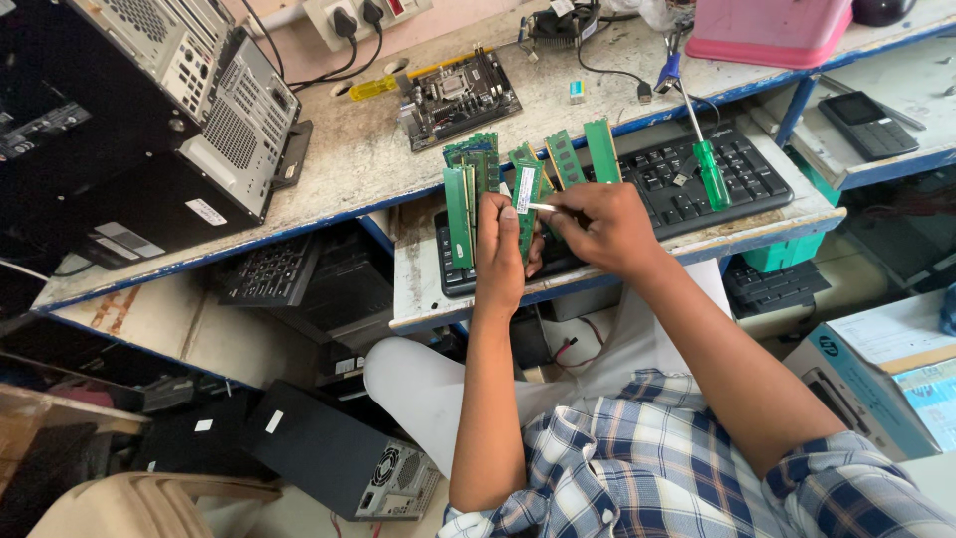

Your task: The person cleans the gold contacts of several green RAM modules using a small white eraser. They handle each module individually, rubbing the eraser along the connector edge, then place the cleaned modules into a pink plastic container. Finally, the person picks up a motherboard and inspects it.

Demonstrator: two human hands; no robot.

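My left hand [501, 254] grips a green memory stick [526, 199] upright over the black keyboard [697, 184]. My right hand [602, 227] pinches a small white object [543, 207] whose tip touches that stick. Several more green memory sticks [460, 214] lie and lean on the keyboard's left part, just left of and behind my hands. The keyboard rests on a pull-out shelf [617, 267] in front of my knees.
A green-handled screwdriver [709, 169] lies across the keyboard. On the worn desk [349, 159] sit a motherboard [460, 97], a yellow-handled tool [373, 88], an open computer case [214, 130], a pink box [767, 30]. A phone [866, 125] lies at right. Computer cases and a keyboard [269, 271] crowd below.
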